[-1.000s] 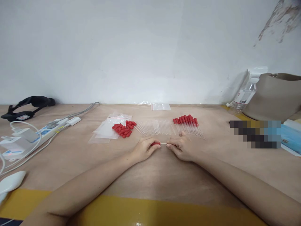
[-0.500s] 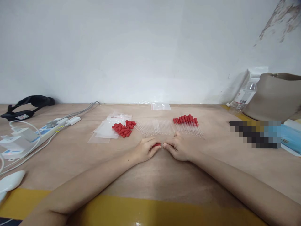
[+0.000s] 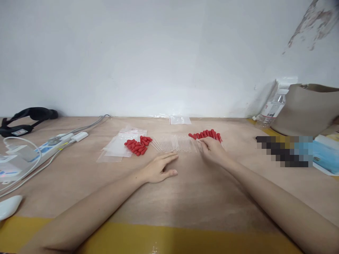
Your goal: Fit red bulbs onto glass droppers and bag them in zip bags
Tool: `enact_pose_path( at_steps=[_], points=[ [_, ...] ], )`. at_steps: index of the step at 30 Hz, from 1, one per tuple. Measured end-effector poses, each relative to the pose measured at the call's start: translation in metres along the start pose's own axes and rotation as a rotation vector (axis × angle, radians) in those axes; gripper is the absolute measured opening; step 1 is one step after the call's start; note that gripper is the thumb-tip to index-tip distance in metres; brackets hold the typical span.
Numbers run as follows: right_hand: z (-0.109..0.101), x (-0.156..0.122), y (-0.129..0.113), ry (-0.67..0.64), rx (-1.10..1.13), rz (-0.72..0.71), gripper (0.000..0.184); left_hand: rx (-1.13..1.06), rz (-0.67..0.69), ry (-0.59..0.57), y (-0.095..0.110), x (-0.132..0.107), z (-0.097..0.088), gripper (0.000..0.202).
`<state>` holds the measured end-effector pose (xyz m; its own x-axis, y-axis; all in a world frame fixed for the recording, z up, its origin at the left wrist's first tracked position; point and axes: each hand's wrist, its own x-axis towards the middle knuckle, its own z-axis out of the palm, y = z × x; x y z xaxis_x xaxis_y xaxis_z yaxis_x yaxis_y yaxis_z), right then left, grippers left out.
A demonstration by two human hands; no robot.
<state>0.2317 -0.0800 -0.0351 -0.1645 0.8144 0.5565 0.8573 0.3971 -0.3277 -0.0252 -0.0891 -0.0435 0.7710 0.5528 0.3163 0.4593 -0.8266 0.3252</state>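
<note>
My left hand (image 3: 159,168) lies open and flat on the wooden table (image 3: 185,190), fingers stretched out, holding nothing, just in front of a row of clear glass tubes (image 3: 173,143). My right hand (image 3: 213,150) rests at the row of assembled droppers with red bulbs (image 3: 209,134), its fingers pinched on one dropper (image 3: 192,136) at the row's left end. A pile of loose red rubber bulbs (image 3: 137,144) lies left of the tubes.
Clear plastic bags (image 3: 115,150) lie by the bulbs, and a small one (image 3: 180,120) sits by the wall. A power strip with cables (image 3: 50,144) and a black strap (image 3: 26,118) are at left. A water bottle (image 3: 272,106), beige container (image 3: 309,109) and blue packet (image 3: 325,155) stand at right.
Both hands were together pushing a red bulb onto a tube. Now my right hand has carried the dropper back to the row, and my left hand has let go and opened flat.
</note>
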Motion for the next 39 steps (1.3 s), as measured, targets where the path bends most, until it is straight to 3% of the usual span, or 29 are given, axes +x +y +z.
enact_pose_path(
  at_steps=[3, 8, 13, 22, 26, 31, 39],
  points=[
    [-0.002, 0.012, 0.017, 0.029, -0.153, 0.079, 0.022, 0.035, 0.031, -0.138, 0.000, 0.000, -0.001, 0.054],
    [0.008, 0.023, 0.014, 0.042, -0.468, 0.088, 0.021, 0.051, 0.017, -0.154, 0.001, 0.001, 0.000, 0.054],
    [0.026, 0.025, 0.007, 0.035, -0.595, 0.032, 0.022, 0.048, 0.018, -0.154, 0.001, 0.001, -0.002, 0.053],
    [0.032, 0.010, 0.001, -0.013, -0.622, 0.095, 0.029, 0.079, -0.010, -0.205, 0.001, 0.002, -0.002, 0.055],
    [0.030, 0.016, -0.008, -0.049, -0.544, 0.149, 0.033, 0.093, -0.020, -0.220, 0.001, 0.002, -0.003, 0.055],
    [0.034, 0.029, -0.019, -0.175, -0.467, 0.320, 0.032, 0.095, -0.022, -0.219, 0.003, 0.003, -0.003, 0.055],
    [0.041, 0.035, -0.019, -0.256, -0.493, 0.390, 0.026, 0.093, -0.026, -0.203, 0.003, 0.003, -0.002, 0.052]
  ],
)
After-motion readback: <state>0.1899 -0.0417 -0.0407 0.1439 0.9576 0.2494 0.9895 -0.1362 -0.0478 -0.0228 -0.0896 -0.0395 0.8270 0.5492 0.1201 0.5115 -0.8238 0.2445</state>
